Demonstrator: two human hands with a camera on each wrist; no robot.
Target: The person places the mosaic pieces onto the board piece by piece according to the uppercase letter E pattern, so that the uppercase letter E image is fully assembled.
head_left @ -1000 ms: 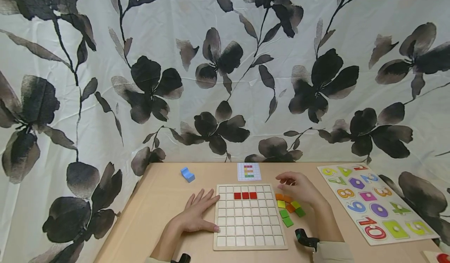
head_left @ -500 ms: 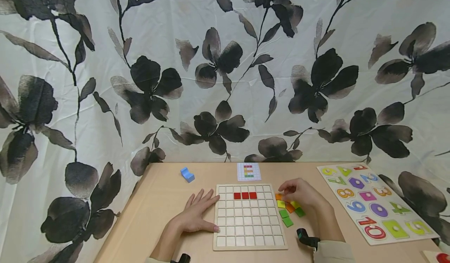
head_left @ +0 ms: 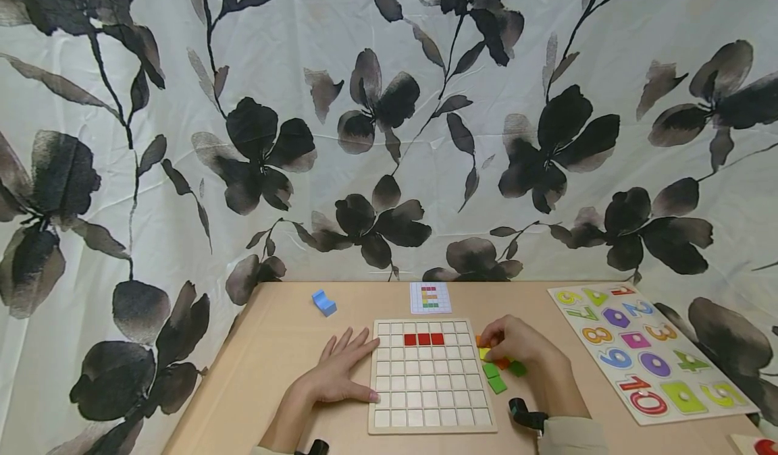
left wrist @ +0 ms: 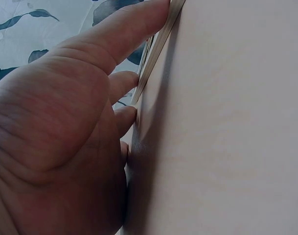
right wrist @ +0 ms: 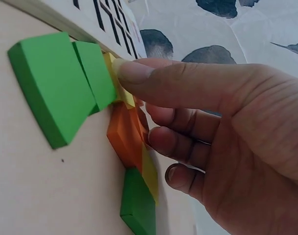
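On the pale wood-look tabletop (head_left: 273,337), before a white floral curtain (head_left: 474,192), your left hand (head_left: 340,377) lies spread, its thumb touching the left edge of the gridded wooden board (head_left: 433,430); press lightly there so nothing slides. Past two square green tiles (right wrist: 48,88) at the board's right, your right hand (head_left: 516,343) bends to a square yellow tile (head_left: 483,352); whether you've pinched it is hidden. Best take it by opposite edges, clear of the orange tile (right wrist: 124,132) alongside. Beyond sit three square red tiles (head_left: 424,339) and a small printed card (head_left: 430,298).

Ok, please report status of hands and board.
Left hand touching wooden grid board. Right hand at loose tiles, grip unclear, hiding some. Three red tiles on board.
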